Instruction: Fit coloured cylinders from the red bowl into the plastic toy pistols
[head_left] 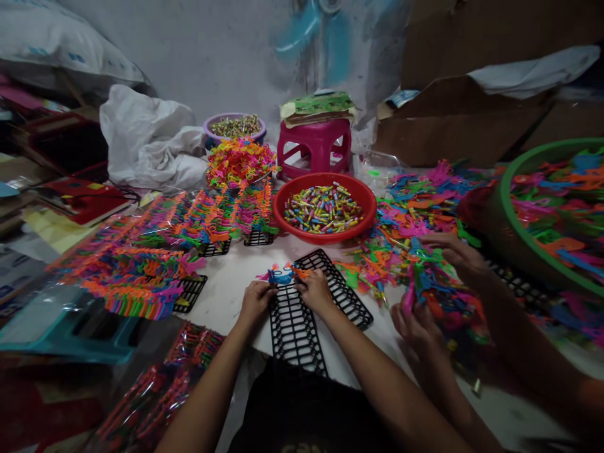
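Note:
A black plastic grid rack lies lengthwise before me, its near end reaching my lap. Several small coloured plastic pieces stand in a row at its far end, a blue piece among them. My left hand is closed at the left end of that row, its fingertips at the blue and pink pieces; what they pinch is partly hidden. At the row's right end, my right hand pinches an orange plastic piece. A second black rack lies slantwise under and beyond my right hand.
A red basin of small coloured tubes stands ahead. Filled racks of plastic pieces line the left. At right, another person's hands handle pieces beside a loose pile and a green-rimmed tub. A pink stool stands behind.

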`<state>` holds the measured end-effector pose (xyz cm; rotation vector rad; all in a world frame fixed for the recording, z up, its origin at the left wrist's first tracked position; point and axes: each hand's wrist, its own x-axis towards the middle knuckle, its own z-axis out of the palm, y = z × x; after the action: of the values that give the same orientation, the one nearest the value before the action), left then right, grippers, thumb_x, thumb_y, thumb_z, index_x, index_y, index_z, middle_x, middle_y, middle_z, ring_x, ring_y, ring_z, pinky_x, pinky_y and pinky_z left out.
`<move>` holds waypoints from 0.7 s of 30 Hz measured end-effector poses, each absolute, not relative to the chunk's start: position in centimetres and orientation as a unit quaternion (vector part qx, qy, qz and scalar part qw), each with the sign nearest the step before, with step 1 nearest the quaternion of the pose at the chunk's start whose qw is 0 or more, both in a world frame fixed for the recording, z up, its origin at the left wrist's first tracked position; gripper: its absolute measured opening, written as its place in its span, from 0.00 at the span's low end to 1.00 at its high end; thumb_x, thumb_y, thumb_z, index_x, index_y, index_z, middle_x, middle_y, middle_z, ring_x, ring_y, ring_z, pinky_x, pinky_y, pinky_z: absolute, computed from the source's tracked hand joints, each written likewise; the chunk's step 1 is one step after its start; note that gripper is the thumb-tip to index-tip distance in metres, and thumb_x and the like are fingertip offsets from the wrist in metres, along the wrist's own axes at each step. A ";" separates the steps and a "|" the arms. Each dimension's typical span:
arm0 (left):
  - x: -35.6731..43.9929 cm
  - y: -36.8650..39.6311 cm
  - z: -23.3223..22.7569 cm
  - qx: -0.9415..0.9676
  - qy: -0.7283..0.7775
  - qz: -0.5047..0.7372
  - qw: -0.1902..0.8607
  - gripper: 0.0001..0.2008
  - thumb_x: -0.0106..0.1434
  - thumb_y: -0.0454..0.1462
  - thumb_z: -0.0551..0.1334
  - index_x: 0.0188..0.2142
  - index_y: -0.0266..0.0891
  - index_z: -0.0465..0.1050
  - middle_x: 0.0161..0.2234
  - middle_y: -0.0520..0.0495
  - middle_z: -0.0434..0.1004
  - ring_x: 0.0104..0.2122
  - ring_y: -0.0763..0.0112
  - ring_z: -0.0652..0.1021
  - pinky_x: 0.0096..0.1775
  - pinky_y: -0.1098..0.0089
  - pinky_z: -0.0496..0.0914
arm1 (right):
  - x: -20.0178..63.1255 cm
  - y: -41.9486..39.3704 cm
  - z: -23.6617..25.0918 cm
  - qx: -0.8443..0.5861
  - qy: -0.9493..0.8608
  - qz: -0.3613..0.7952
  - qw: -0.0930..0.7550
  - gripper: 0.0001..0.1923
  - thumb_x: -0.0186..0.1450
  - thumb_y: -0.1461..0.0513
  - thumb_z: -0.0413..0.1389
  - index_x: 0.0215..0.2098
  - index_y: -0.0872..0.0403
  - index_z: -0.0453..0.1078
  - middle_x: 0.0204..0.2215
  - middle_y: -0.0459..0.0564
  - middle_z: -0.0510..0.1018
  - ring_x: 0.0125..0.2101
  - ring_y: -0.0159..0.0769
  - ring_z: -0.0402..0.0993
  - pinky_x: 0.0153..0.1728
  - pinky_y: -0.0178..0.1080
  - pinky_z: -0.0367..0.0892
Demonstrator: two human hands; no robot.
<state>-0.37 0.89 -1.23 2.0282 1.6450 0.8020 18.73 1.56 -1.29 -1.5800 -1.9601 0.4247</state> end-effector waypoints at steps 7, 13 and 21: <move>0.0 0.6 -0.9 0.725 0.589 0.297 0.196 0.08 0.55 0.39 0.58 0.33 0.43 0.76 0.30 0.50 0.77 0.37 0.65 0.72 0.41 0.65 0.65 | 18.4 1.5 -1.1 -0.596 -0.736 0.161 0.276 0.10 0.56 0.61 0.57 0.37 0.50 0.73 0.35 0.48 0.75 0.37 0.38 0.62 0.38 0.37 0.57; 0.3 0.0 -0.7 0.714 0.599 0.313 0.184 0.10 0.55 0.41 0.58 0.33 0.40 0.74 0.31 0.47 0.74 0.35 0.65 0.72 0.39 0.65 0.65 | 20.8 1.0 0.9 -0.600 -0.736 0.148 0.278 0.12 0.57 0.61 0.55 0.39 0.53 0.72 0.36 0.49 0.75 0.38 0.37 0.64 0.39 0.36 0.57; 0.2 0.0 -0.5 0.709 0.598 0.323 0.188 0.11 0.53 0.42 0.59 0.33 0.39 0.73 0.31 0.47 0.73 0.34 0.65 0.72 0.38 0.66 0.66 | 27.8 -2.4 2.3 -0.809 -0.558 -0.014 0.183 0.13 0.57 0.61 0.51 0.37 0.59 0.72 0.35 0.58 0.72 0.38 0.45 0.63 0.36 0.41 0.56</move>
<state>0.17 -0.04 -0.49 1.9949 1.6830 0.9080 27.82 -2.38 2.27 -2.2823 -1.5739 -0.0404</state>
